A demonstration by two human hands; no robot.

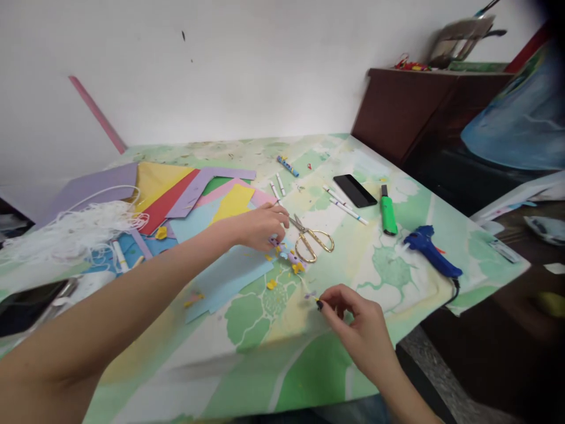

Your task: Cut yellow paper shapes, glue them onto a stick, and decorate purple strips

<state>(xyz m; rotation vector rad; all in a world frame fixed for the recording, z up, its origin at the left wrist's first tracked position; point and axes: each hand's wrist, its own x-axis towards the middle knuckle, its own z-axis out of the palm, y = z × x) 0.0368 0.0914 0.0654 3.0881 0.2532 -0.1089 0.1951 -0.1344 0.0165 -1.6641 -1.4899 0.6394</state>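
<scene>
My left hand [262,227] is closed, its fingertips on one end of a small purple strip [290,258] decorated with yellow and light-blue paper pieces; the exact grip is hidden. From the strip's other end a thin white string [303,284] runs toward my right hand [359,321]. Thumb and forefinger of that hand pinch the string's end, where a tiny purple bow-like piece [311,295] hangs. Gold-handled scissors [309,238] lie just beyond the strip. Under my left forearm are light-blue paper sheets [233,277], and a yellow paper flower [271,284] rests near them.
At left lie a tangle of white string [75,227], coloured sheets [172,200] and a phone [33,303]. Farther back are a blue decorated stick [288,166], white markers [348,211] and a black phone [355,191]. A green lighter [388,215] and blue glue gun [430,250] lie right.
</scene>
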